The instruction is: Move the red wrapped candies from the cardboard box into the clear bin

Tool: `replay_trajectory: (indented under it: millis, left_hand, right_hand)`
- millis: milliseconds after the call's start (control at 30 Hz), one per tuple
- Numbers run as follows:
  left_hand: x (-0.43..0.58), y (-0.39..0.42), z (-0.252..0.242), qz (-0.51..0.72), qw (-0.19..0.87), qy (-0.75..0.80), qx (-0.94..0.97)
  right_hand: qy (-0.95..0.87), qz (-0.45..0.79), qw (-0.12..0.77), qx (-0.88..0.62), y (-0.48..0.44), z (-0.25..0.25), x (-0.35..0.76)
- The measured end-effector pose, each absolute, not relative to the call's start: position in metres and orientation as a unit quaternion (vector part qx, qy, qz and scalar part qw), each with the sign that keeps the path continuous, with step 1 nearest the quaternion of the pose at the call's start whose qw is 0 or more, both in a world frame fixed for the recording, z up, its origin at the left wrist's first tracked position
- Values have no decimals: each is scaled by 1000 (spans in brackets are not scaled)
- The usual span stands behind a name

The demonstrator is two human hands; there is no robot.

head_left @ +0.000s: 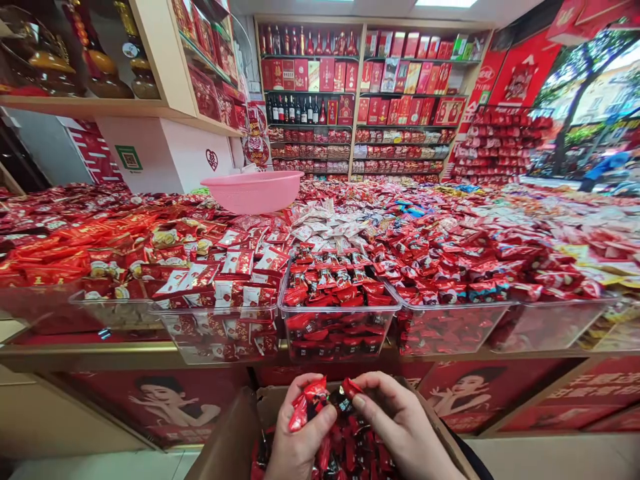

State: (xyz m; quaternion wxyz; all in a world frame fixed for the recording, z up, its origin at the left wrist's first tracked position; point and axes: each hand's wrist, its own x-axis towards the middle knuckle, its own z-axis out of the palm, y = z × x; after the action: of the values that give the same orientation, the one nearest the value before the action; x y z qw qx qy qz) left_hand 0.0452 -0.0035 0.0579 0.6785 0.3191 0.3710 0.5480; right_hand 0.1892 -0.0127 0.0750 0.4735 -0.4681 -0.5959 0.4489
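Observation:
Over an open cardboard box [225, 433] my two hands are close together, low in the middle of the head view. My left hand [297, 440] is closed around a few red wrapped candies [300, 410], thumb pressed on them. Between the thumb and fingers of my right hand [395, 413] is a red and black wrapped candy [344, 397], right beside those in the left. Beneath both hands, the box holds many similar red wrapped candies [350, 450]. Just beyond the box, a clear plastic bin [340, 309] on the counter is heaped with small red and dark packets.
More clear bins of wrapped sweets line the counter edge [125, 350] on both sides. A pink plastic basin [253, 190] rests on the sweets behind. Shelves [357, 93] with bottles and red boxes cover the back wall. A wooden cabinet [173, 73] juts out at upper left.

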Motion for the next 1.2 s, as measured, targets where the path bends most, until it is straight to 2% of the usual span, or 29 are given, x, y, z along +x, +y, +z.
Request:
replay_trajectory:
  millis: [133, 267, 433, 567, 833, 1067, 1133, 1200]
  left_hand:
    - [38, -3, 59, 553, 690, 343, 316]
    - [26, 3, 44, 540, 673, 406, 301]
    - [19, 7, -7, 494, 643, 491, 320]
    - [14, 13, -32, 511, 626, 516, 284]
    - [13, 23, -45, 499, 626, 518, 302]
    - [20, 20, -32, 478, 630, 528, 309]
    - [20, 18, -23, 482, 641, 513, 306]
    - [19, 15, -13, 483, 664, 490, 293]
  right_hand:
    - [-606, 423, 479, -475, -4, 100, 190]
    - [-669, 233, 522, -476, 43, 171, 207]
    - [-732, 91, 399, -545, 154, 228, 204]
    - [-747, 54, 286, -597, 217, 226, 182]
    - [-772, 29, 216, -597, 243, 198, 167]
    - [-768, -37, 236, -595, 214, 221, 168]
    - [-787, -44, 264, -555, 177, 228, 167]
    - [-840, -21, 296, -455, 126, 219, 164]
